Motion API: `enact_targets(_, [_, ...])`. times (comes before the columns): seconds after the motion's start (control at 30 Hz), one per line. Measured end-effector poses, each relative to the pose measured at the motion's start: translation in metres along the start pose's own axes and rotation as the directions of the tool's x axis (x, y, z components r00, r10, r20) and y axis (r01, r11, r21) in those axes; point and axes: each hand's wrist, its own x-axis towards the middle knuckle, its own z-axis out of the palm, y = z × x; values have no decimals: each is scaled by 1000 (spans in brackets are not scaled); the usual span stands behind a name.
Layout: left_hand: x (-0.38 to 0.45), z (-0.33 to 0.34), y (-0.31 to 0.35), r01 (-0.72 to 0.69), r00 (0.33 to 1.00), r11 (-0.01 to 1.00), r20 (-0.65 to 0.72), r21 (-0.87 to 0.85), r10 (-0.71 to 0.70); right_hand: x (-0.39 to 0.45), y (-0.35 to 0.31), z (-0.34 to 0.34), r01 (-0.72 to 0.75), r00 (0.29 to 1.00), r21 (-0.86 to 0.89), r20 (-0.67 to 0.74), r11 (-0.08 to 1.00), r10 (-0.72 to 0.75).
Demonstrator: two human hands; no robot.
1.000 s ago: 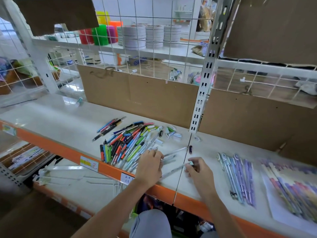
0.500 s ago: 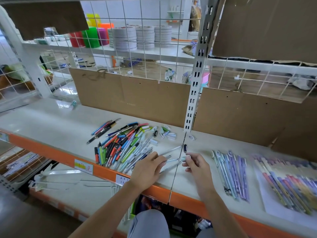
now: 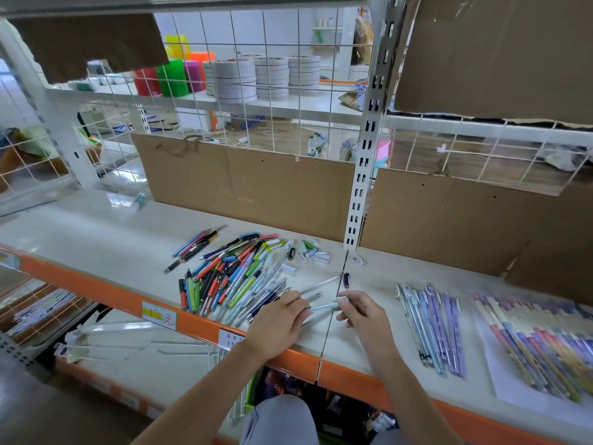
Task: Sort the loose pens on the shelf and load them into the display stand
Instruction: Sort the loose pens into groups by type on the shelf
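A heap of loose coloured pens (image 3: 231, 281) lies on the white shelf (image 3: 96, 239). My left hand (image 3: 279, 322) and my right hand (image 3: 365, 319) hold one pale blue pen (image 3: 324, 306) between them, just right of the heap: the left pinches its barrel, the right pinches its white capped end. Other clear pens (image 3: 321, 282) lie under and beyond the hands. A row of sorted light blue and purple pens (image 3: 433, 326) lies to the right. No display stand is in view.
Loose pen caps (image 3: 313, 252) lie behind the heap. More pens (image 3: 539, 345) rest on white paper at far right. Cardboard panels (image 3: 250, 184) line the shelf's back, split by a slotted upright (image 3: 362, 175). The orange shelf edge (image 3: 128, 297) runs along the front.
My hands have drawn closer together on the pale blue pen. The right hand has slid left to its capped end. The camera has shifted slightly.
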Motion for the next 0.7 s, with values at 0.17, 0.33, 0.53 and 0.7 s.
enact_targets(0.17, [0,2,8,-53,989,999,-140,5,54,-1,-6,1,10,1000,-18,8,1000,-10])
enact_targets(0.33, [5,1,26,-80,969,996,-232,37,86,0,-18,-5,-114,993,82,34,990,112])
enact_targets(0.53, [22,10,55,84,994,991,-62,-108,-91,-1,-25,-1,-154,987,67,47,986,151])
enact_targets(0.7, [12,10,22,133,989,990,72,-40,-130,15,-41,-40,-80,992,-176,-108,981,62])
